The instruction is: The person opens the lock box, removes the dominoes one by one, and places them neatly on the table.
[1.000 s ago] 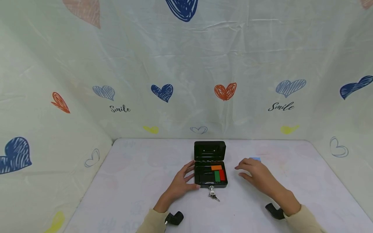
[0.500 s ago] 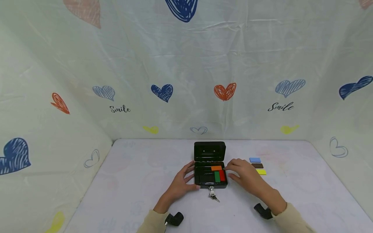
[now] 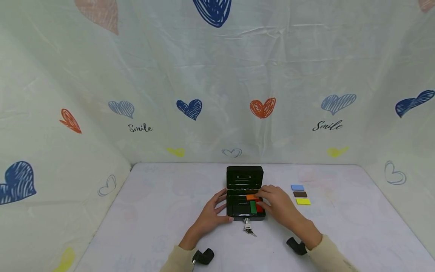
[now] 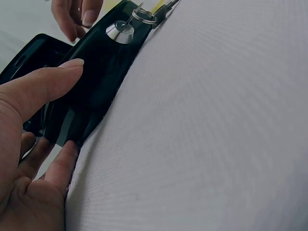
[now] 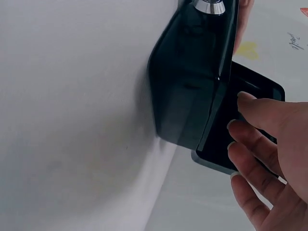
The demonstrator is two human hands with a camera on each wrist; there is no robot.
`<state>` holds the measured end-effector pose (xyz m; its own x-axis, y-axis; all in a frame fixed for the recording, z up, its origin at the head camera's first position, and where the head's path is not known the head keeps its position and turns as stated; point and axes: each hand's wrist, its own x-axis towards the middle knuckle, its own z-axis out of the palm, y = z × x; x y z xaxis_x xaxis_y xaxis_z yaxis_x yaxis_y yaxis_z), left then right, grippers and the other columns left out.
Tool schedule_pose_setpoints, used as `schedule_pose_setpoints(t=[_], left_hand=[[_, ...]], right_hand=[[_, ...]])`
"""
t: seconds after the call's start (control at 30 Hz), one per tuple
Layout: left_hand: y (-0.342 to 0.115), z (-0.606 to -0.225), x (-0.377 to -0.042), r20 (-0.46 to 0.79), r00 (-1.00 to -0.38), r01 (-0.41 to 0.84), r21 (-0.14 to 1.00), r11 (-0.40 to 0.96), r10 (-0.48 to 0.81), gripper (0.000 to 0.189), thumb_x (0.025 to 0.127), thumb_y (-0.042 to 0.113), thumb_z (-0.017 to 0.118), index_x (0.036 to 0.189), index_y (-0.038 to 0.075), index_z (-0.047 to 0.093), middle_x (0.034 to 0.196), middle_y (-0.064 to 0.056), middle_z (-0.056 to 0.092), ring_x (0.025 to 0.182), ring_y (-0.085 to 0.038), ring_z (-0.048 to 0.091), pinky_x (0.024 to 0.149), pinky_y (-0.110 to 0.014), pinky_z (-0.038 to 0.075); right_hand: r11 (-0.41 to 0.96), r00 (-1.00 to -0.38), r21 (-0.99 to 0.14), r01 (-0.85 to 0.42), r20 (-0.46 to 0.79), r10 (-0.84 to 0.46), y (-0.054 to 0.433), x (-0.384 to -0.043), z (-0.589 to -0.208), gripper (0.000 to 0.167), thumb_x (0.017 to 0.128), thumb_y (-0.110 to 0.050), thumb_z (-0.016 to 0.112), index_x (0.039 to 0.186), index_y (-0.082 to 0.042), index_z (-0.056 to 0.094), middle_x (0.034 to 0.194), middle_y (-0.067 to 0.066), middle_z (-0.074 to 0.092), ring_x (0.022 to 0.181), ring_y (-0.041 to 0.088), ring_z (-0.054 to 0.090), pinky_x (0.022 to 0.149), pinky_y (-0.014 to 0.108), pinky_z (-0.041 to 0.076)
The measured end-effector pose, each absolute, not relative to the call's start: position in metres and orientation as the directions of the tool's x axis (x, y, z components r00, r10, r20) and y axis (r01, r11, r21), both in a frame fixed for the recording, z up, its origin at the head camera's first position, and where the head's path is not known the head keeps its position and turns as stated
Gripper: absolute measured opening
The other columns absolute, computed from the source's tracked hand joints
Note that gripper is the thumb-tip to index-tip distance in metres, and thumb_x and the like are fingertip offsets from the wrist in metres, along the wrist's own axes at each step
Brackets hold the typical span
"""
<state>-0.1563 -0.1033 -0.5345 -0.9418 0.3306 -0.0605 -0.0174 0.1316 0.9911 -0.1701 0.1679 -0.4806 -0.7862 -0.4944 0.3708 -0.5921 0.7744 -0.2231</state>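
Note:
A black cash box stands on the table with its lid raised. A bunch of keys hangs from the lock at its front. Inside lie an orange block, a green block and a red block. My left hand holds the box's left side, thumb at the front corner and fingers along the side. Over the box's right edge reaches my right hand, fingers apart and slightly bent, partly covering the orange and red blocks. Nothing shows between its fingers in the right wrist view.
Right of the box, a blue block, a dark brown block and a yellow block lie in a short column on the white table. A pale curtain printed with hearts rises behind the table.
My right hand has moved left from beside the column of blocks to over the box, uncovering the brown and yellow blocks. My left hand stays on the box.

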Motion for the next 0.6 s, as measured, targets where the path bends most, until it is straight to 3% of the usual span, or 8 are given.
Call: schedule_pose_setpoints(t=[0.27,0.6], left_hand=[[-0.104,-0.537,-0.157,-0.075,-0.943,-0.034,0.991,0.130,0.324,0.100,0.084,-0.003,0.086,0.166,0.016,0.033,0.165,-0.024,0.037,0.146,-0.047,0.047,0.109,-0.041,0.056],[-0.104,-0.536,-0.157,-0.078,-0.942,-0.038,0.991,0.127,0.327,0.100,0.084,-0.002,0.086,0.166,0.017,0.033,0.165,-0.024,0.037,0.146,-0.047,0.046,0.109,-0.040,0.056]], right_hand=[[0.783,-0.804,-0.253,-0.569,0.374,-0.463,0.158,-0.173,-0.484,0.029,0.079,-0.008,0.093,0.105,-0.011,0.081,0.102,-0.001,0.074,0.093,0.019,0.068,0.086,0.039,0.064],[0.801,-0.804,-0.203,-0.564,0.358,-0.475,0.151,-0.177,-0.492,0.026,0.080,-0.010,0.093,0.103,-0.010,0.081,0.100,0.000,0.073,0.091,0.019,0.064,0.084,0.038,0.062]])
